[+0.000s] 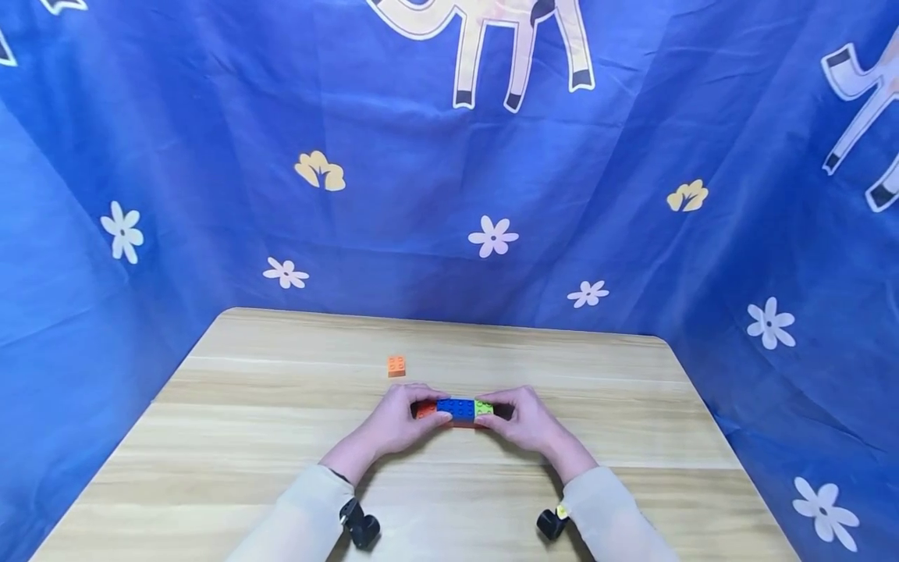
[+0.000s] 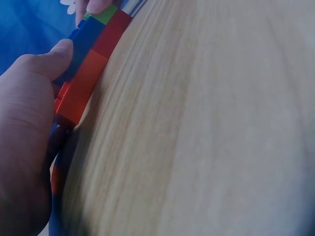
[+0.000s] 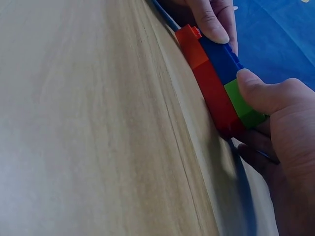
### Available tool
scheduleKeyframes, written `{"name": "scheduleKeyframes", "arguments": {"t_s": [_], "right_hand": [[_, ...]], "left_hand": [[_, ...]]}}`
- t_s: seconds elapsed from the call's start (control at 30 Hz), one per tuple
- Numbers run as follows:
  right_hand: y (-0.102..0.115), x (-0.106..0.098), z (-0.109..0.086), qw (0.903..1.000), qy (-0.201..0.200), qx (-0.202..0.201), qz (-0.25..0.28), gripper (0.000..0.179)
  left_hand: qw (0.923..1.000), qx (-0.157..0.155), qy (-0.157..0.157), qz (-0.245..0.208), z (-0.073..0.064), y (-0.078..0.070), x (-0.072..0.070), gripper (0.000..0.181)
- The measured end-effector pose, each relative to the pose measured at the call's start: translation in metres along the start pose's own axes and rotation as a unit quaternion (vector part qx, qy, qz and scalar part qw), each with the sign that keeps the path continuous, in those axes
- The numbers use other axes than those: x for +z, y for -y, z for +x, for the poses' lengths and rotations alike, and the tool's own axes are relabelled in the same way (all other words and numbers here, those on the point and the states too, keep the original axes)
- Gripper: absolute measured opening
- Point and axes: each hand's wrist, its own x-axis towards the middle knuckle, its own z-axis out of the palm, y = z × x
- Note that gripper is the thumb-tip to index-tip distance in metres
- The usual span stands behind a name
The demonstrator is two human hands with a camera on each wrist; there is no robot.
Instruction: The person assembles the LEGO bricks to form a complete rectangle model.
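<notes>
A short two-layer row of toy building bricks lies between my hands at the middle of the table. Its upper layer is a blue brick (image 1: 458, 409) with a light green brick (image 1: 484, 408) at its right end. Below sit an orange-red brick (image 2: 84, 87) on the left, its studs partly bare, and a red brick (image 3: 216, 101) on the right. My left hand (image 1: 399, 421) pinches the blue brick near its left end, thumb on the near side. With thumb and fingers, my right hand (image 1: 527, 423) pinches the green brick, thumb tip close to the blue one.
A loose orange brick (image 1: 396, 366) lies behind my left hand on the wood-grain table (image 1: 281, 437). Blue patterned cloth (image 1: 421, 195) hangs along the back and both sides. Each wrist wears a small black camera (image 1: 361, 527).
</notes>
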Motion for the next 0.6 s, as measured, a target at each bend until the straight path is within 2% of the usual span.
{"name": "scheduleKeyframes", "arguments": {"t_s": [0.2, 0.4, 0.6], "right_hand": [[-0.001, 0.001, 0.000, 0.9999, 0.001, 0.011, -0.002, 0.035], [-0.001, 0.003, 0.001, 0.9999, -0.013, -0.006, -0.006, 0.035], [-0.002, 0.002, 0.004, 1.0000, -0.005, -0.001, 0.000, 0.037]], "left_hand": [[0.9999, 0.011, 0.009, 0.003, -0.001, 0.003, -0.002, 0.034], [0.9995, 0.003, 0.025, -0.016, 0.002, 0.003, -0.006, 0.034], [0.9990, -0.001, 0.044, -0.004, 0.006, 0.002, -0.011, 0.036]]}}
